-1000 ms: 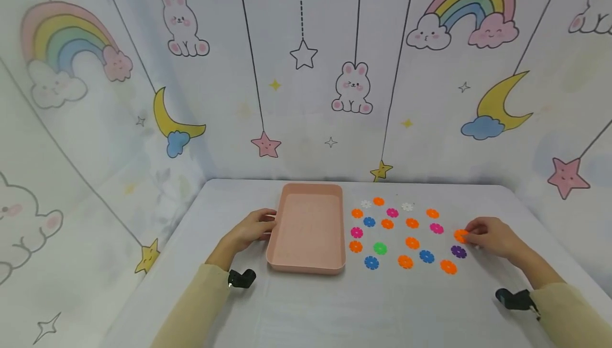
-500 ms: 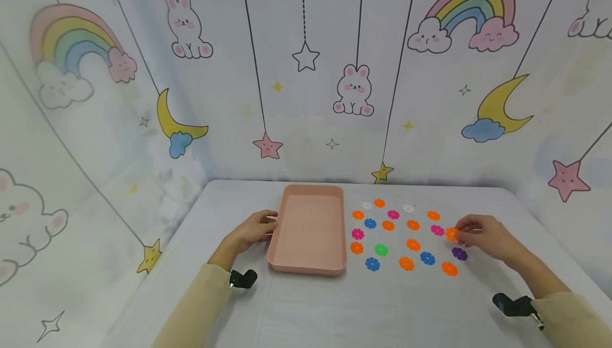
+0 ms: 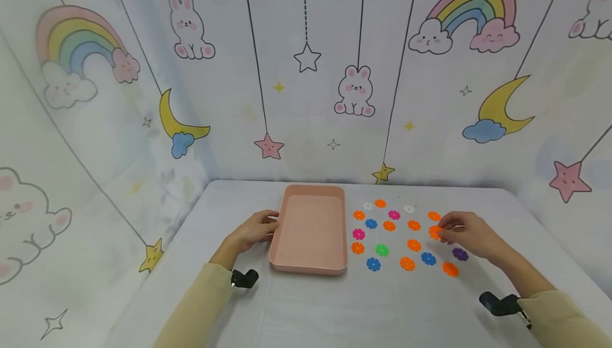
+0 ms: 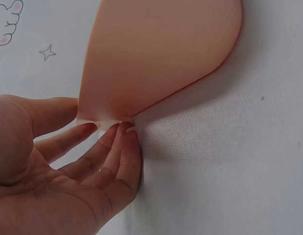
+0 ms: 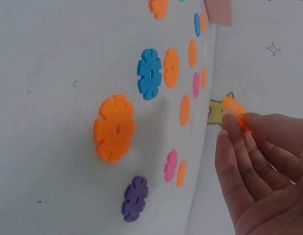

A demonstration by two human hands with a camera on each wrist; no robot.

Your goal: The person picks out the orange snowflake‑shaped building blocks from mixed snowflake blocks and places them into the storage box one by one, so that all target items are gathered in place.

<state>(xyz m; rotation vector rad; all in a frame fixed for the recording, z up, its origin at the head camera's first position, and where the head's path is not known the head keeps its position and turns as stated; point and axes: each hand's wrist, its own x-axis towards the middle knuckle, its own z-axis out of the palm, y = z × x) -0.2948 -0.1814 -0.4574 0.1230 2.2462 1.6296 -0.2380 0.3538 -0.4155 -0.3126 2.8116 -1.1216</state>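
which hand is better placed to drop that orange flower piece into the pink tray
Right. The right hand already pinches the orange flower piece in its fingertips, above the scattered pieces beside the pink tray. The left hand only rests its fingers against the tray's left wall.

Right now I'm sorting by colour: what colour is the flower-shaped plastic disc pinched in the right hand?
Orange flower-shaped plastic disc, clearest in the right wrist view.

An orange flower-shaped disc (image 3: 435,231), flat and notched round its rim, sits pinched in fingertips at right of centre, above the other scattered discs, seen edge-on in the right wrist view.
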